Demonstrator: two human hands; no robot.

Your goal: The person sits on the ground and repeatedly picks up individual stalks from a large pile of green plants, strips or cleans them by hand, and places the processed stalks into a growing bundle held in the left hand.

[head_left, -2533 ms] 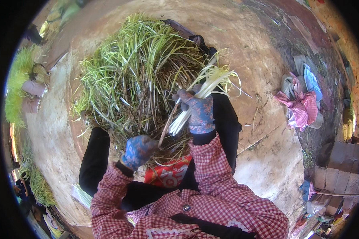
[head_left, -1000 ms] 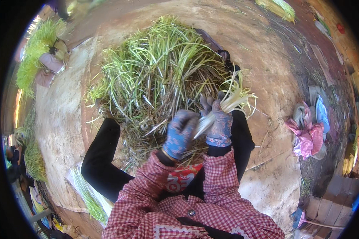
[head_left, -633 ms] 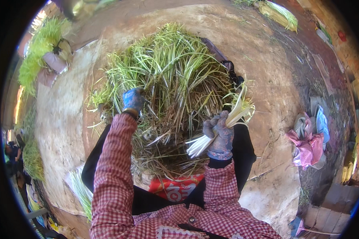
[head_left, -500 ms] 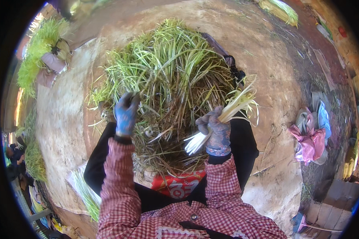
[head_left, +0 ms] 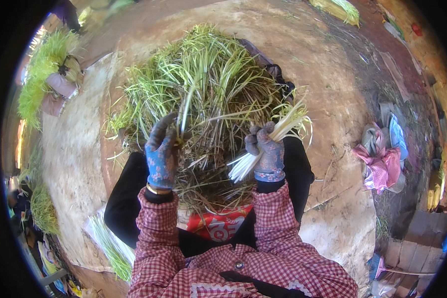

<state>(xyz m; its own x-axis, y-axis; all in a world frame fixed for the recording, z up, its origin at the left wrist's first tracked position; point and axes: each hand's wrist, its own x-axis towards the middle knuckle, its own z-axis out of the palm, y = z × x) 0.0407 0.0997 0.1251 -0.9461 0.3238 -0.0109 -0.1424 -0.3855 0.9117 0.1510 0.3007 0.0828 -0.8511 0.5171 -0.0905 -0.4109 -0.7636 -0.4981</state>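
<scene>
Bare packed earth spreads all around, with a heap of pink and blue cloth (head_left: 382, 154) lying well off to the right. On the person's lap sits a big pile of green grass-like stalks (head_left: 203, 94). Gloved in blue, the left hand (head_left: 161, 154) pinches a single pale stalk (head_left: 186, 107) at the pile's edge — fingers closed on it. Beside it, the right hand (head_left: 268, 154) grips a bundle of trimmed white-stemmed stalks (head_left: 268, 141) — fist shut around them, white ends pointing down-left.

Your gloved right hand (head_left: 267, 151) covers the middle of the pale, white-ended stalk bundle (head_left: 243, 166). The heaped green grass pile (head_left: 203, 94) hides your lap beneath it. Small coloured clutter at the lower left edge is too blurred to identify.
</scene>
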